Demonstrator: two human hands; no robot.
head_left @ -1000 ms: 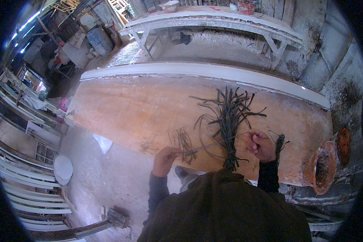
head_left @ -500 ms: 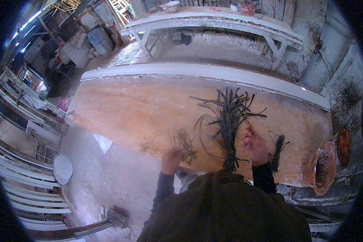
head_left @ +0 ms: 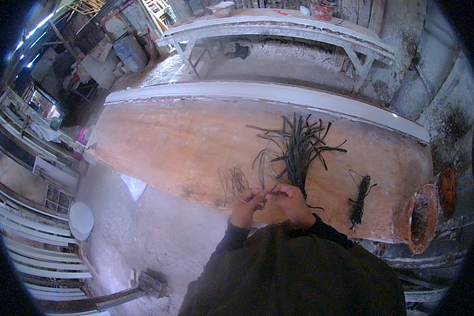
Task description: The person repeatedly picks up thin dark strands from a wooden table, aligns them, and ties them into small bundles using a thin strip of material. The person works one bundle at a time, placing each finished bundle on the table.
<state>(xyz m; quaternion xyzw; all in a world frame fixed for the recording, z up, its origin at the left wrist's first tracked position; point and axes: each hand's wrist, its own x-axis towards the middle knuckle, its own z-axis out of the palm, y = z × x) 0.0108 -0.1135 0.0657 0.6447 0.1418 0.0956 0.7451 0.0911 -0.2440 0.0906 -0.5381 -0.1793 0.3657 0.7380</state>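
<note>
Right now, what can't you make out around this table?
All in the head view:
Lower part of the dark strip bundle: mostly hidden behind the right hand and dark clothing.
Thin strands at the left hand: ends hidden behind both hands; any knot too small to see.
Orange pot: inside bottom lost in shadow.

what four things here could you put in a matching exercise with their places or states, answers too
1. large fanned bundle of dark flat strips
2. small narrow bundle of dark strips
3. long white rail
4. blue cylindrical barrel

A. along the wooden tabletop's far edge
B. beyond the table, upper left
C. partly hidden by the right hand
D. between the large bundle and two orange-brown vessels

Pairs: 1-C, 2-D, 3-A, 4-B
</note>
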